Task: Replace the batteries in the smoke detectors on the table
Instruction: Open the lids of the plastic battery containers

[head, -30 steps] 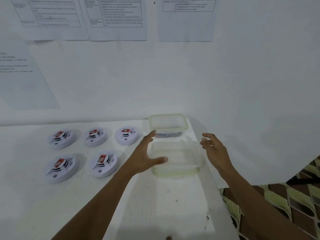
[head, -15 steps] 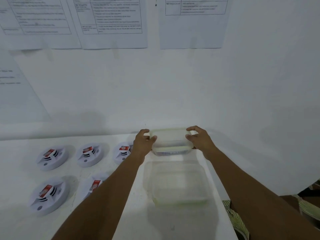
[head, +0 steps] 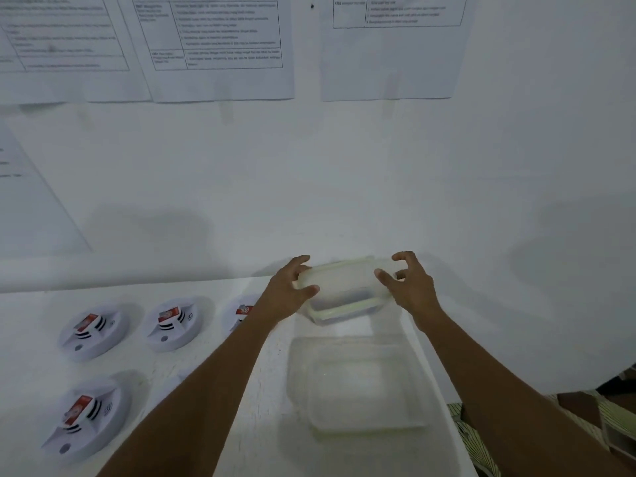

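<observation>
The smoke detectors lie in the left half of the frame, well left of both hands and touched by neither. They are round, white plastic discs with dark vent slots, each carrying a red-and-white label. One sits at middle left (head: 93, 330), one just right of it (head: 173, 325), a third (head: 241, 313) is partly hidden behind the left wrist, and a fourth (head: 86, 416) lies at lower left.

Both hands hold a lidded container (head: 344, 287) at the centre of the frame, close to the wall. The left hand (head: 287, 292) clasps its left end, thumb on the near side and fingers curled over the far edge. The right hand (head: 407, 285) curls round the right end, thumb laid on the lid. The box is rectangular with rounded corners, cloudy translucent plastic with a pale yellowish rim. Something dark shows through its side (what it is cannot be told). It looks slightly tilted.

Below it in the frame stands an open clear container (head: 299, 373), a similar shape, without a lid. Everything rests on a smooth white table (head: 261, 425). Printed sheets (head: 220, 46) with blurred tables of text hang on the white wall (head: 344, 166) along the top of the frame.
</observation>
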The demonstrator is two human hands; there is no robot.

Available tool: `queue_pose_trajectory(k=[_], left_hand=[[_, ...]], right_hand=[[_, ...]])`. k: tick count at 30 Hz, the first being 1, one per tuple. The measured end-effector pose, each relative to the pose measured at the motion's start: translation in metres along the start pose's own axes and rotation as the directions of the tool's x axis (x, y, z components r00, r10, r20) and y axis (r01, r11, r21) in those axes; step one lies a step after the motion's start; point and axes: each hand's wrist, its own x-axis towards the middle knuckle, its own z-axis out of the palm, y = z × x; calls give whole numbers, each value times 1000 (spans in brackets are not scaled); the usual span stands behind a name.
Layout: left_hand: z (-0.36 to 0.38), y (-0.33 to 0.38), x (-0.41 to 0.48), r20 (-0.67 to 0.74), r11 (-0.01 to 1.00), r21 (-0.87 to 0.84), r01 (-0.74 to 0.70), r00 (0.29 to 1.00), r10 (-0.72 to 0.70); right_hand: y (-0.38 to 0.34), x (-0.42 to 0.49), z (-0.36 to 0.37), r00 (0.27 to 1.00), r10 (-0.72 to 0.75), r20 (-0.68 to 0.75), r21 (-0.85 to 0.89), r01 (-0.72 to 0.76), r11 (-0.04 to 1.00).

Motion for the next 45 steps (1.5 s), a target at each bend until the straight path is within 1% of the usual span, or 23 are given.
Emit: queue_pose_trajectory(k=[2,4,6,8,9,12,13,15,17,19,20,23,25,26,28,29,31,34,37,40,42,45], left_hand=[[1,1,-3,-59,994,104,-20,998,26],[0,2,-7,-87,987,159,13,996,1],[1,3,-10,-67,985,167,39,997,-28],[3,6,-12,-40,985,168,48,998,-42],[4,7,-12,-37,988,145,62,998,-57],[7,10,-5,-13,992,-19,121,993,-121],[10,10,-1,-4,989,-52,138,990,-138],[17,8,6,-1,983,-61,173,985,-173],[21,8,10,-13,980,-50,192,981,-193],[22,6,14,-14,976,-79,205,978,-207],[22,5,15,-2,971,-106,213,977,-215],[22,1,16,59,955,-165,245,969,-239],[22,0,18,66,955,-176,238,971,-230],[21,0,19,27,968,-150,201,980,-199],[20,3,21,-88,994,-20,112,990,-113],[20,5,21,-113,996,36,86,990,-81],[18,7,19,-102,993,78,85,992,-77],[10,6,12,-67,987,116,112,992,-105],[0,1,1,-111,988,86,132,986,-123],[-3,2,-13,-105,983,59,172,981,-165],[-3,5,-19,-97,984,49,171,981,-165],[-4,12,-20,-133,990,-6,142,981,-142]], right_hand=[[0,-5,1,998,54,17,17,-54,998],[-1,-9,3,990,90,111,67,-97,993],[-7,-12,8,969,107,222,142,-141,980],[-14,-11,15,952,102,288,178,-158,971],[-16,-10,17,948,102,302,188,-164,968],[-15,-6,19,930,113,350,232,-203,951],[-14,-5,19,920,119,374,257,-227,939],[-12,-4,19,909,124,398,298,-256,920],[-13,-3,21,936,115,332,262,-209,942],[-14,-2,22,963,85,255,159,-129,979],[-13,-1,21,965,73,252,121,-106,987],[-10,6,18,951,32,307,107,-67,992],[-10,14,16,939,-14,344,124,-31,992],[-12,19,16,930,-29,367,135,-22,991],[-19,25,17,906,-40,420,134,-18,991],[-22,28,18,894,-47,446,118,-7,993],[-27,29,18,880,-46,473,77,11,997],[-29,25,13,889,-4,459,9,0,1000],[-26,16,7,932,25,361,-70,0,998],[-20,4,0,959,35,281,-134,4,991],[-17,-2,-8,973,19,230,-157,18,987],[-18,-9,-23,988,-55,148,-157,78,984]])
